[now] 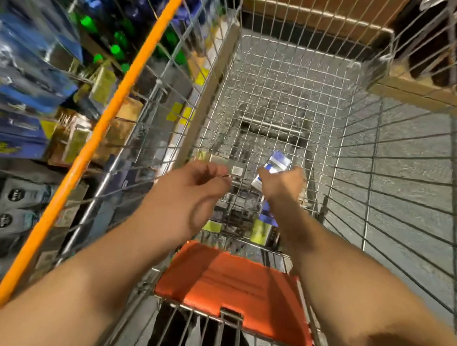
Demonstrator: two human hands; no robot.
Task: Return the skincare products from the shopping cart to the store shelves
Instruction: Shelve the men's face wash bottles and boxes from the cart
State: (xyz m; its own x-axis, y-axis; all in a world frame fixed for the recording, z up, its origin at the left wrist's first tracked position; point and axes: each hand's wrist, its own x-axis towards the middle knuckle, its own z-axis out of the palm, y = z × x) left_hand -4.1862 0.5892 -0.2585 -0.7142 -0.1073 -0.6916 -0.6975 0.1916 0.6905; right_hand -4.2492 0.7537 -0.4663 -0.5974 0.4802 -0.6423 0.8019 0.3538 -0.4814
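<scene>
Right hand [282,185] reached down into the shopping cart [280,101], fingers curled around a blue-and-white box [277,163]; upper end of the box projecting beyond the knuckles, lower white end showing under the hand. Left hand [194,189] level with it and just to its left, thumb and fingertips pinching the near edge of a flat grey pack [229,166] bearing a small pale label. Both items blurred; printing unreadable.

Beneath and between the two wrists, remaining products [246,219] lying on the cart floor against the near end: dark packs, a blue piece and two yellow-green ones, too smeared to identify singly. Nearer than these, below the forearms, orange child-seat flap [231,282] folded against the cart's near wire panel.

Beyond the hands, bare wire mesh of the cart floor, grey ground visible through it. Left of the left hand, past the cart's side wall, an orange rail [90,143] running diagonally; behind it, store shelves [34,86] stocked with blue packages, green-capped bottles, brown and gold boxes and, lower down, grey pouches. Far beyond the right hand, outside the cart's corner, cardboard boxes [425,88] on the floor.
</scene>
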